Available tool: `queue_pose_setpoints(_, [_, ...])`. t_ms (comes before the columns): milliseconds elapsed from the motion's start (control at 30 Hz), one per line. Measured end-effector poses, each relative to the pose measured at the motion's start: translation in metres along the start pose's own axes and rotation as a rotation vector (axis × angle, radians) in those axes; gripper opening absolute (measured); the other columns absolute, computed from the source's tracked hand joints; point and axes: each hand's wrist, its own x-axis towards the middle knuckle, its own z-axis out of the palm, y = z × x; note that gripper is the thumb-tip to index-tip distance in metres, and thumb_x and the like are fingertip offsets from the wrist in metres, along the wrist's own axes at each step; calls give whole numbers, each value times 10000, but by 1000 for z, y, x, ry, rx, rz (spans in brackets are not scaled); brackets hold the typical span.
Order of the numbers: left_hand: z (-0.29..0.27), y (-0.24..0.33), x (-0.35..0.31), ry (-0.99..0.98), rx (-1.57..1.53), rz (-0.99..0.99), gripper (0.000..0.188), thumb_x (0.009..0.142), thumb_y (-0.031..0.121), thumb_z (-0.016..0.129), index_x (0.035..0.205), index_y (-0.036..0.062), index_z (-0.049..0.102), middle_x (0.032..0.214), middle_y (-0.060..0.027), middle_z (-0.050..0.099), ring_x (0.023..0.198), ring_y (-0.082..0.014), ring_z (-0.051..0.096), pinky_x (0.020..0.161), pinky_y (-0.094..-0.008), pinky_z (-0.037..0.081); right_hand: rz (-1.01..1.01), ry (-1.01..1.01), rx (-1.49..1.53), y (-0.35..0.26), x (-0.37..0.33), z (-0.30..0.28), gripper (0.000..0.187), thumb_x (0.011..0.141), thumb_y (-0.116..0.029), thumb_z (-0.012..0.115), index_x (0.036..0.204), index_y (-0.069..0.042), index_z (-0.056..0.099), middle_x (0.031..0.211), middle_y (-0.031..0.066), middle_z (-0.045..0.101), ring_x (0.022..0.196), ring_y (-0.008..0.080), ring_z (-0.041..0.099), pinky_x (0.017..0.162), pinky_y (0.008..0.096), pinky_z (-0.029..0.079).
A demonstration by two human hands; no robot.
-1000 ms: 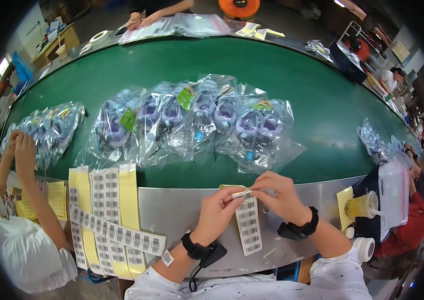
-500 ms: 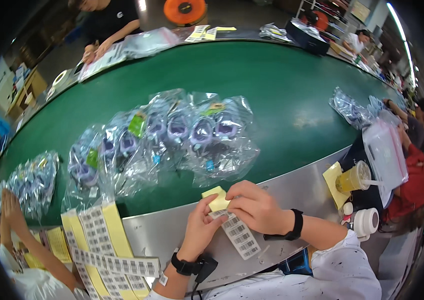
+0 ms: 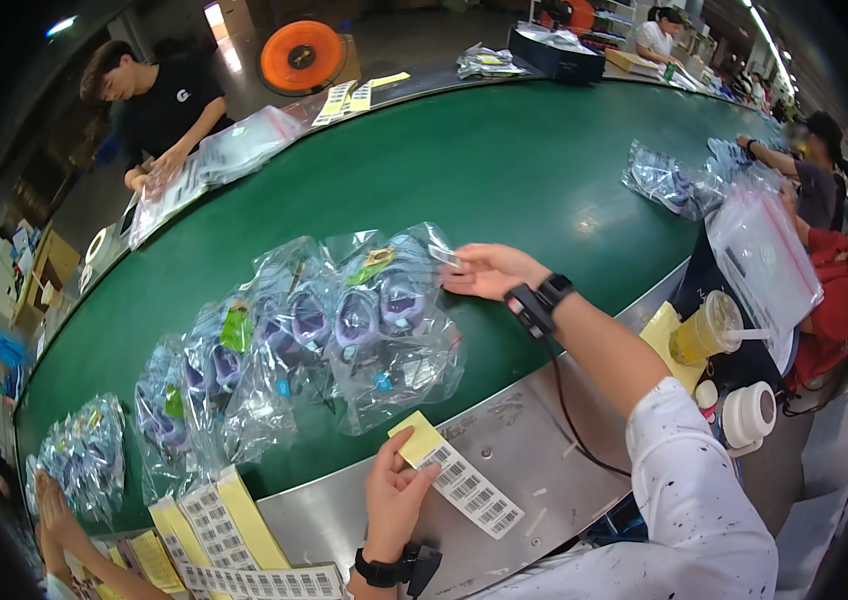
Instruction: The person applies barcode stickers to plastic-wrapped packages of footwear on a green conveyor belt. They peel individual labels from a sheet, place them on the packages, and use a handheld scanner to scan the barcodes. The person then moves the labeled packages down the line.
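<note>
My left hand [image 3: 394, 498] pinches a strip of barcode labels [image 3: 472, 494] on yellow backing, thumb on top, over the metal ledge. Out over the green belt, my right hand [image 3: 494, 272] holds a small white label [image 3: 445, 257] at its fingertips. That label is at the right edge of a clear plastic bag of light blue and purple shoes [image 3: 402, 300]; I cannot tell whether it touches the plastic. Several similar bagged shoes [image 3: 209, 365] lie to the left in an overlapping row, some with green tags.
More label sheets [image 3: 219, 530] lie at the lower left, near another person's hands [image 3: 56, 508]. A drink cup [image 3: 706, 330] and white bottle [image 3: 747, 412] stand right. Across the green belt [image 3: 534, 170], a person handles plastic bags [image 3: 249, 145]. More bagged shoes [image 3: 664, 180] lie far right.
My right hand has left the label strip and reached forward to the bagged shoes with a small label. My left hand still holds the strip. The view has shifted.
</note>
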Motion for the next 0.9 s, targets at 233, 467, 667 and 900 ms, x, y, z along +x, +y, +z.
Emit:
queue_pose_setpoints(233, [3,-3,1,21,-20,-12,556,853,-79,598,1361,-39,375,1198,-181,573,967,-173,649,816,-238,515,-110,220,-82,-27,37,2,53,901,-30,582,924,-21,535,1050,144,600,1003,266,604,878,386,517])
queue_pose_setpoints(467, [8,-4,4,-3,-32,-15,556,848,-83,595,1359,-34,380,1198,-166,573,965,-165,646,822,-242,520,-162,268,-294,-38,56,-9,90,893,-30,597,946,-34,525,967,114,609,896,229,618,786,355,537])
queue_pose_setpoints(667, [10,-6,6,-8,-35,-6,553,852,-88,594,1359,-42,377,1194,-175,574,977,-175,648,826,-243,517,-189,371,-489,-35,62,1,103,861,-24,611,930,-15,536,892,112,614,798,215,629,720,366,561])
queue_pose_setpoints(900, [12,-12,9,-23,-18,9,558,849,-86,599,1360,-35,381,1196,-181,571,970,-176,652,808,-232,517,-301,478,-640,-19,66,2,75,835,0,615,879,5,554,833,112,612,727,188,633,652,326,578])
